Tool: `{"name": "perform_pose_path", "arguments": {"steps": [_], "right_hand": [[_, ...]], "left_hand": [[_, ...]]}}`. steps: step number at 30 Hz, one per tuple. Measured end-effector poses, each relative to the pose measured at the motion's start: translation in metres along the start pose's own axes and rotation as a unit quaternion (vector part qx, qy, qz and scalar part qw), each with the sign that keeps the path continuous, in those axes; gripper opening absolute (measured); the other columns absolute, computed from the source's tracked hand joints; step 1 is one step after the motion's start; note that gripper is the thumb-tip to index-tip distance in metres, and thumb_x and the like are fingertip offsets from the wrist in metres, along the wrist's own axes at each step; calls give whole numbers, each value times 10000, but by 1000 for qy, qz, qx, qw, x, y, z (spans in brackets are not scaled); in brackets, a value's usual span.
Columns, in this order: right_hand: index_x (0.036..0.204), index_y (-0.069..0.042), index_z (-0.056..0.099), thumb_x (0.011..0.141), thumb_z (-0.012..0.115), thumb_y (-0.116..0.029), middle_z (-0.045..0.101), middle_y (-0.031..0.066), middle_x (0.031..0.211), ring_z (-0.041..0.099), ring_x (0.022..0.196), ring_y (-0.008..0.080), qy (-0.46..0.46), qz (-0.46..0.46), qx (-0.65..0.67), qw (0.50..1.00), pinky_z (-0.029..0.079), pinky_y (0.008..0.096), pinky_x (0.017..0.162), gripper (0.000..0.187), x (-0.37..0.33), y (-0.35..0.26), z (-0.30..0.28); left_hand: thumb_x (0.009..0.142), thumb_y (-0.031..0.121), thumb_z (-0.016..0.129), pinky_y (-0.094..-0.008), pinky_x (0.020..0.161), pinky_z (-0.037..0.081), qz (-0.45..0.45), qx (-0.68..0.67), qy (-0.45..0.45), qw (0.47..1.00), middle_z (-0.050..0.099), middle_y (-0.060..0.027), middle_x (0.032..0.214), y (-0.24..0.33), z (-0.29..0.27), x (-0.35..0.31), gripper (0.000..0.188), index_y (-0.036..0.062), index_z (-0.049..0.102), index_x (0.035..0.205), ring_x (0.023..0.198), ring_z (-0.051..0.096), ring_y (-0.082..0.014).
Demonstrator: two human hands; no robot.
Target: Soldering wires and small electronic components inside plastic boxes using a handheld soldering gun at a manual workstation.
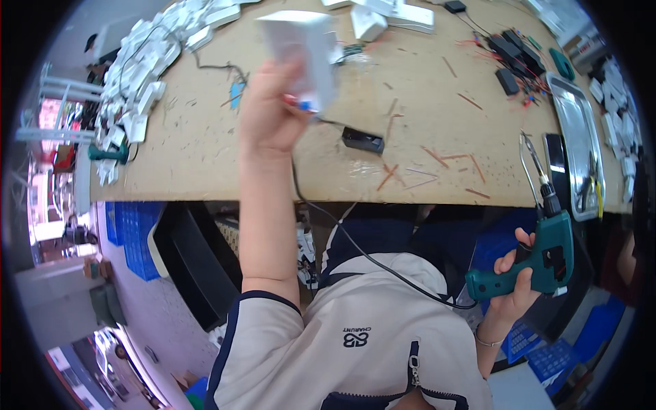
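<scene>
My left hand (270,113) is raised over the table, its fingers closed around a white box-shaped plastic housing (311,58) that is smeared by motion. Small red and blue parts (301,104) show at the housing's lower end. In my right hand (521,277) is a green pistol-shaped soldering gun (552,249), its metal tip pointing away from me over the table edge. A black cord (383,266) runs from its grip across my front to the left. Below and right of the housing lies a small black box (363,140) with a wire.
White plastic housings (147,61) are heaped along the left edge. Black modules with red wires (512,58) lie back right, near a metal tray (577,143). Brown strips (437,158) are scattered on the table (410,102). A black bin (195,263) stands below its front edge.
</scene>
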State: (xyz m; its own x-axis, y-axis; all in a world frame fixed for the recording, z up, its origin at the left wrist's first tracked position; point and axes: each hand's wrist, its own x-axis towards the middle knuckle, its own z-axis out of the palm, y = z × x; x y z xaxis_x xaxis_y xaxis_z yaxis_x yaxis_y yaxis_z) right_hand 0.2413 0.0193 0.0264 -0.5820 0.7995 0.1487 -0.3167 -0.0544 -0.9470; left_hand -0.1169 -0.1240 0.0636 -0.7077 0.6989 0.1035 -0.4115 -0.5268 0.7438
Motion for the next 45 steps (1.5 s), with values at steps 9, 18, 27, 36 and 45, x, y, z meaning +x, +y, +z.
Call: {"name": "perform_pose_path", "arguments": {"steps": [9, 18, 27, 36, 45], "right_hand": [[1282, 37, 332, 864, 571, -245, 435, 206, 1257, 496, 714, 102, -37, 33, 33, 998, 424, 221, 591, 558, 6, 9, -9], [1291, 29, 311, 873, 559, -242, 441, 195, 1247, 487, 729, 117, -81, 59, 48, 994, 423, 239, 613, 556, 26, 19, -3], [1294, 25, 304, 880, 548, -237, 427, 205, 1252, 488, 725, 122, -82, 34, 41, 995, 432, 251, 617, 547, 22, 21, 8], [1275, 43, 330, 860, 576, -230, 472, 205, 1210, 524, 688, 122, -53, 51, 26, 997, 456, 240, 569, 554, 5, 15, 16], [1241, 43, 375, 806, 645, -270, 496, 223, 1174, 566, 695, 147, -5, 24, 113, 993, 482, 250, 557, 601, 16, 18, 15]], "left_hand": [[852, 82, 525, -446, 816, 487, 149, 115, 212, 959, 540, -167, 1086, 160, -122, -172, 361, -15, 426, 1186, 962, 561, -280], [805, 86, 596, -297, 699, 508, 48, 190, 467, 862, 605, -81, 932, 131, -189, -320, 267, 17, 525, 1053, 817, 609, -175], [769, 34, 622, -293, 574, 508, -346, 104, 414, 835, 612, -57, 818, -79, -267, -376, 232, 28, 539, 985, 690, 609, -153], [739, 133, 666, -327, 483, 427, -483, 311, 409, 708, 599, -75, 722, -187, -310, -403, 203, 32, 630, 911, 580, 543, -183], [778, 122, 637, -230, 542, 476, -427, 320, 61, 843, 650, -134, 799, 35, -117, -226, 255, -37, 622, 977, 603, 619, -154]]}}
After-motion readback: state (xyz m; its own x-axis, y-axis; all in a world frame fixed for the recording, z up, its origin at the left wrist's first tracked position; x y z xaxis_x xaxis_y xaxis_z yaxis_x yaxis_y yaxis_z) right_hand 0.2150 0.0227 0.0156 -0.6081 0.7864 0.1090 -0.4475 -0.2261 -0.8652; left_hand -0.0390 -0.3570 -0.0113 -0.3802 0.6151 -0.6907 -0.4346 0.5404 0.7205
